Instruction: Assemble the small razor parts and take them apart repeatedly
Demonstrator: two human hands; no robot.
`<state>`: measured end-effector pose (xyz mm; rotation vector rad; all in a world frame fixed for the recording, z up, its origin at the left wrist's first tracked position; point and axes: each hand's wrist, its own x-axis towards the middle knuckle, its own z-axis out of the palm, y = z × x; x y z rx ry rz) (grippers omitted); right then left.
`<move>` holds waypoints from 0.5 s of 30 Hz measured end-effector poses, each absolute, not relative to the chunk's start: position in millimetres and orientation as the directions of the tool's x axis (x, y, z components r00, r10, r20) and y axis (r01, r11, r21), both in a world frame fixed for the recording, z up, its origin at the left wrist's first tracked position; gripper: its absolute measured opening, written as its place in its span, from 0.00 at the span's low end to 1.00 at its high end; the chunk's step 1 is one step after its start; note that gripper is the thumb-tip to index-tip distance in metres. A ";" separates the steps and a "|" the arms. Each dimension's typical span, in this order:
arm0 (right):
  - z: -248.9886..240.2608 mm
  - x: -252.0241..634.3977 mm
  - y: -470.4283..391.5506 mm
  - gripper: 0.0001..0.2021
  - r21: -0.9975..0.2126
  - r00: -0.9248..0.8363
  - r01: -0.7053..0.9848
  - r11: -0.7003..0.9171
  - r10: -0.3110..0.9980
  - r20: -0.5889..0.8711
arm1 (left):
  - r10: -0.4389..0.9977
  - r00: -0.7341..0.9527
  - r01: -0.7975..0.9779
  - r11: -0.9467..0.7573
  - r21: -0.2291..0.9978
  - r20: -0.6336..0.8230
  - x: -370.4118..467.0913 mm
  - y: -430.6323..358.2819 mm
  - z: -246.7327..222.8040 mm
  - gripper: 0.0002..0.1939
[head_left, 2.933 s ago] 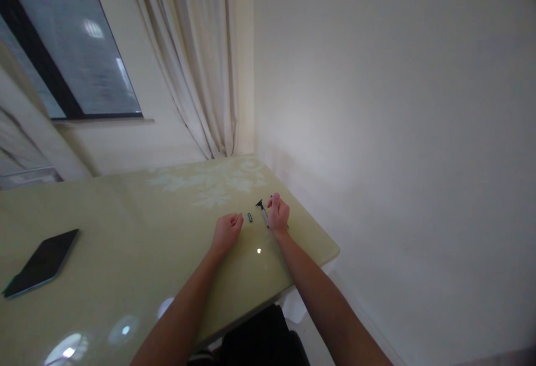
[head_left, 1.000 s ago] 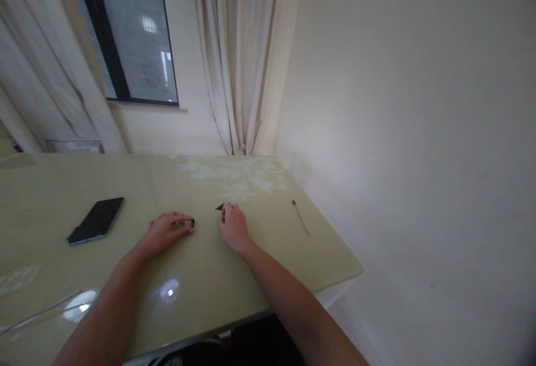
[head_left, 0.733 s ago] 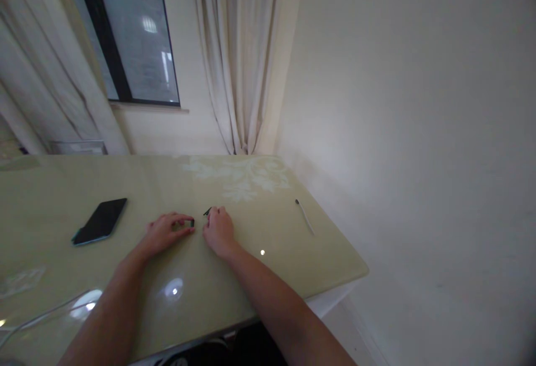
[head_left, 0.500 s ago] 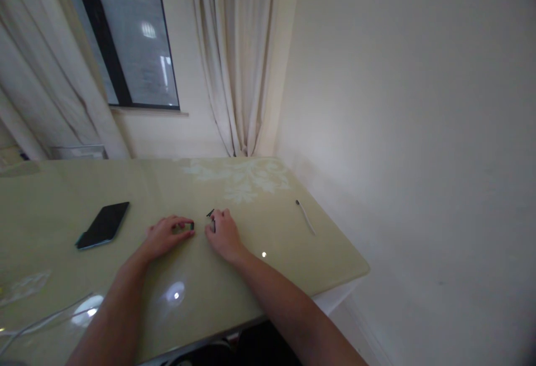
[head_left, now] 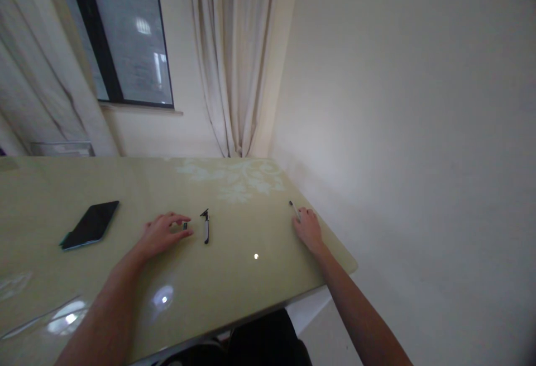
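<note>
My left hand (head_left: 161, 234) rests on the table with thumb and fingers apart around a small dark piece (head_left: 185, 225); a firm grip on it does not show. Just right of that hand lies a razor-like tool (head_left: 206, 229) with a dark, angled head and a light-and-black handle; neither hand touches it. Near the table's right edge, my right hand (head_left: 309, 229) has its fingers closed on a thin white stick (head_left: 295, 208) with a dark tip, whose lower part is hidden by the fingers.
A black tablet or phone (head_left: 92, 224) lies on the table (head_left: 234, 276) at the left. Clear plastic (head_left: 14, 283) and a pale cable (head_left: 39, 317) are at the near left. A wall (head_left: 397, 159) borders the right side; curtains (head_left: 238, 58) hang behind.
My right hand has left the razor-like tool and moved right to the white stick. My left fingers now reach slightly past the small dark piece. The view has shifted slightly right.
</note>
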<state>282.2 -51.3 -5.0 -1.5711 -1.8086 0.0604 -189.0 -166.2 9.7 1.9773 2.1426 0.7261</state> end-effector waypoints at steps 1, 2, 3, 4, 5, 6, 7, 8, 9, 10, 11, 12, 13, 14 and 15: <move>-5.4 281.1 -51.9 0.14 -0.479 -0.015 0.836 0.268 0.883 0.468 | 0.960 -0.114 0.906 -0.006 0.422 0.257 -185.2 -165.8 11.3 0.24; -4.2 277.0 -52.4 0.15 -0.478 -0.050 0.831 0.286 0.892 0.448 | 0.951 -0.094 0.911 -0.037 0.411 0.294 -181.0 -165.3 12.7 0.24; -1.5 270.0 -53.2 0.16 -0.475 -0.085 0.825 0.305 0.899 0.430 | 0.942 -0.071 0.914 -0.070 0.400 0.327 -176.5 -164.8 13.7 0.24; 2.0 260.4 -54.3 0.17 -0.471 -0.121 0.822 0.320 0.906 0.405 | 0.935 -0.046 0.915 -0.103 0.390 0.353 -171.7 -164.2 14.3 0.24; 5.8 248.2 -56.2 0.16 -0.466 -0.162 0.817 0.339 0.911 0.378 | 0.929 -0.019 0.914 -0.133 0.383 0.369 -166.6 -163.6 14.2 0.25; 9.4 233.5 -59.0 0.16 -0.466 -0.185 0.808 0.359 0.907 0.377 | 0.925 0.005 0.913 -0.159 0.376 0.379 -161.5 -163.1 13.6 0.25; 12.3 216.4 -62.7 0.15 -0.468 -0.213 0.796 0.385 0.901 0.378 | 0.923 0.034 0.909 -0.188 0.371 0.383 -156.5 -162.7 12.6 0.25; 14.5 197.3 -67.3 0.14 -0.470 -0.247 0.778 0.416 0.891 0.380 | 0.921 0.064 0.904 -0.216 0.368 0.383 -151.8 -162.5 11.4 0.26; 15.7 176.7 -72.4 0.13 -0.472 -0.289 0.759 0.449 0.881 0.374 | 0.919 0.098 0.896 -0.248 0.368 0.382 -147.9 -162.5 10.2 0.26; 16.2 155.4 -77.8 0.12 -0.470 -0.331 0.739 0.483 0.868 0.371 | 0.917 0.132 0.887 -0.279 0.369 0.376 -144.8 -162.7 9.3 0.26; 16.0 134.3 -83.1 0.10 -0.455 -0.380 0.724 0.518 0.850 0.364 | 0.915 0.160 0.878 -0.303 0.371 0.369 -142.9 -163.2 8.7 0.26; 15.4 114.4 -87.9 0.10 -0.439 -0.425 0.715 0.543 0.837 0.344 | 0.915 0.182 0.871 -0.320 0.373 0.361 -142.1 -164.0 8.6 0.26; 14.4 96.5 -92.2 0.09 -0.429 -0.456 0.709 0.559 0.828 0.326 | 0.916 0.197 0.867 -0.329 0.374 0.348 -142.2 -164.9 8.9 0.25; 13.3 81.5 -95.7 0.09 -0.425 -0.477 0.707 0.565 0.825 0.304 | 0.920 0.205 0.867 -0.329 0.374 0.335 -143.2 -166.0 9.3 0.25; 11.9 69.8 -98.4 0.09 -0.425 -0.489 0.709 0.562 0.827 0.277 | 0.924 0.208 0.869 -0.325 0.373 0.320 -144.7 -167.0 9.8 0.25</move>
